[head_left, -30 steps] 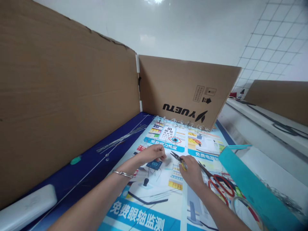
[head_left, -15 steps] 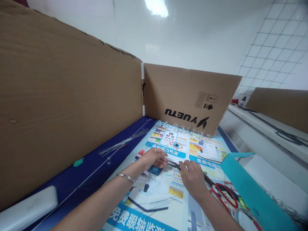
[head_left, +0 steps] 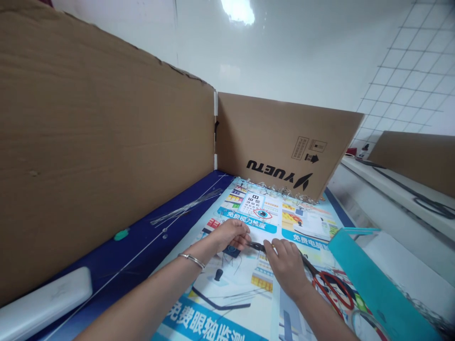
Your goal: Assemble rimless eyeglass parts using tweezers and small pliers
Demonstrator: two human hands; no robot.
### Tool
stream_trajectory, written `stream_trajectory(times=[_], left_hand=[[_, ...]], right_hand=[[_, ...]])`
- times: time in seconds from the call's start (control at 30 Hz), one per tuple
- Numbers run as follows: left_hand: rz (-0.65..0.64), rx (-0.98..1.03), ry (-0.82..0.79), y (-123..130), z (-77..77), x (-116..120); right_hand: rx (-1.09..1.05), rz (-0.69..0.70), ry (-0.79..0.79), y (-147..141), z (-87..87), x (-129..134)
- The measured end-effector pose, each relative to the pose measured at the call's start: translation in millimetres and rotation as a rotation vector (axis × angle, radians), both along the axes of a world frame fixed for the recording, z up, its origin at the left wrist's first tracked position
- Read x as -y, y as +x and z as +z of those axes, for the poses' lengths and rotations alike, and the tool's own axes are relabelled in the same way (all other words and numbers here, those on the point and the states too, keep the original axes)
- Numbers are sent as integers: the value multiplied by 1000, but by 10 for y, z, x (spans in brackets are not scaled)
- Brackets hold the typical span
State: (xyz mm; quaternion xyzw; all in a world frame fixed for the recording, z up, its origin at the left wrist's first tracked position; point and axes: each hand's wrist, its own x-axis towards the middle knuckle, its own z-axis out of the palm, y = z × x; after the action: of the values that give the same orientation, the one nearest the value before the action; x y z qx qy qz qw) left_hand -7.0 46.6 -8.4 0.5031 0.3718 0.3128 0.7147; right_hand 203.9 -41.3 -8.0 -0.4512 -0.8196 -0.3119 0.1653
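Observation:
My left hand [head_left: 232, 234], with a silver bangle [head_left: 192, 260] at the wrist, is closed in a pinch. It seems to grip a thin wire, mostly hidden by the fingers. In my right hand [head_left: 286, 265] are dark-jawed pliers [head_left: 256, 246], whose tips meet the left fingertips. The jaws look closed or nearly so. Red-handled scissors [head_left: 332, 289] lie just right of my right hand. Beneath both hands spreads a printed poster sheet [head_left: 227, 315], with loose thin wires [head_left: 236, 299] on it.
A bundle of straight wires [head_left: 186, 208] lies on the blue surface at left, near a green lump [head_left: 121, 234] and a white case [head_left: 46, 303]. Cardboard panels [head_left: 284, 142] stand behind and left. A teal box [head_left: 380, 284] with tangled metal pieces sits at right, beside a roll [head_left: 368, 324].
The whole view has shifted slightly to the right. The pliers' tips are a little closer to the left fingertips. Both hands keep their grip.

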Motion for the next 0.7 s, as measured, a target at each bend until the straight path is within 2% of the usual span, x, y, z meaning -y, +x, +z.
stream_trajectory(times=[0.3, 0.7], left_hand=[[4, -55, -8, -2, 38, 19], [-22, -33, -40, -9, 5, -8]], right_hand=[[-14, 13, -20, -20, 48, 23], [-14, 18, -13, -9, 29, 10]])
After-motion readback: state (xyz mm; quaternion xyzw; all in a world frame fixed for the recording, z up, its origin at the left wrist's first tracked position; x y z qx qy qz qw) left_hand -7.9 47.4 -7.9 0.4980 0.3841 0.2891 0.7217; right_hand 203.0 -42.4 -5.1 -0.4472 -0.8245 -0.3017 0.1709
